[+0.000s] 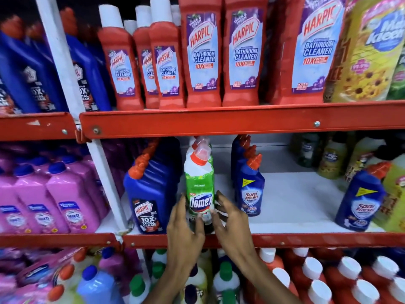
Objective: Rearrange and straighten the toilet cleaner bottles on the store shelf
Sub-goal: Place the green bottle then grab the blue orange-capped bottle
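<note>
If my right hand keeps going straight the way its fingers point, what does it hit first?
Probably the green Domex bottle: the right hand points up and inward, its fingers already at the bottle's right side. Actual contact is hard to judge from this view.

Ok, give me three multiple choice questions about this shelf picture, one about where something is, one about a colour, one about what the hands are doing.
1. Where does the Domex bottle stand?
A. top shelf
B. middle shelf, between the blue Harpic bottle and a blue Sani Fresh bottle
C. bottom shelf

2. What colour are the bathroom cleaner bottles on the top shelf?
A. red
B. green
C. pink

3. How are the hands placed?
A. both resting on the top shelf
B. one lifting a pink bottle
C. left hand and right hand open on either side of the Domex bottle's base

Answers:
1. B, it sits on the white middle shelf between those two.
2. A, their bodies are red with white caps.
3. C, the fingers are spread beside the bottle, not closed on it.
</note>
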Demonstrator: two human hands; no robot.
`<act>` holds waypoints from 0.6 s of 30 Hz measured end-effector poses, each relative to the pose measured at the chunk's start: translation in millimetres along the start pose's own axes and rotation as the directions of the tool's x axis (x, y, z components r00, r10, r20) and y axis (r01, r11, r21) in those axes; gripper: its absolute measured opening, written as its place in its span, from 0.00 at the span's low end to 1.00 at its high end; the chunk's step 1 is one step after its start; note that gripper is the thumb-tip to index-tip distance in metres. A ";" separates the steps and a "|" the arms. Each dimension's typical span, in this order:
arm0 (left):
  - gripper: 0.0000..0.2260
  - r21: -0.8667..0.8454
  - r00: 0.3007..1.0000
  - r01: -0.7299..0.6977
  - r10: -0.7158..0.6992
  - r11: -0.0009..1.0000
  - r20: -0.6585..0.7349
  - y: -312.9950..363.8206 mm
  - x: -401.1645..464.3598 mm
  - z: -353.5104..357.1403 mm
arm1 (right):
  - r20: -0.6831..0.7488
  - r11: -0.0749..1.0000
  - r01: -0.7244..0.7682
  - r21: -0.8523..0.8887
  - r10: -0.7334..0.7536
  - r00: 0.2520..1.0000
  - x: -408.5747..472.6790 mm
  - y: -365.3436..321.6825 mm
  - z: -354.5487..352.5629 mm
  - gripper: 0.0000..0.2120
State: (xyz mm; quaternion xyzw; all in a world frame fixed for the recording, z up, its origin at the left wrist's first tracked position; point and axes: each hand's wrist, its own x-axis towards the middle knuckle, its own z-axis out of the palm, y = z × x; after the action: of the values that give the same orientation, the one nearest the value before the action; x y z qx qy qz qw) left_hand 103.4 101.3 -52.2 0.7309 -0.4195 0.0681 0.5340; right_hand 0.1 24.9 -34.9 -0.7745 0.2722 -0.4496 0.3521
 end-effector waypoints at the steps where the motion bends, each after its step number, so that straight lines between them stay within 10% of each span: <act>1: 0.28 -0.006 0.999 -0.009 0.009 1.000 -0.051 5.1 -2.5 -0.4 | -0.009 1.000 -0.001 -0.018 0.001 1.000 -3.4 3.3 -5.7 0.22; 5: 0.21 0.092 0.905 -0.342 0.354 0.935 -0.234 26.1 -15.4 11.9 | -0.121 0.971 0.047 -0.234 -0.077 0.990 -25.0 21.6 -47.8 0.25; 9: 0.22 0.176 0.822 -0.534 0.557 0.827 -0.120 55.6 -19.0 53.7 | -0.189 0.852 0.114 -0.511 -0.241 0.952 -35.0 46.2 -109.0 0.24; 18: 0.22 -0.183 0.839 -0.461 0.493 0.869 0.231 127.5 -42.6 157.2 | -0.526 0.886 -0.175 -0.430 -0.088 0.846 -49.1 103.6 -220.7 0.16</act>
State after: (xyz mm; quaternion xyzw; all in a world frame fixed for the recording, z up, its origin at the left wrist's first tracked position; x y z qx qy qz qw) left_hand -66.0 -17.3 -49.4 0.5721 -0.6605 0.0732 0.4807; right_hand -228.7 -67.8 -64.8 -0.6741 0.4755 -0.5597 0.0790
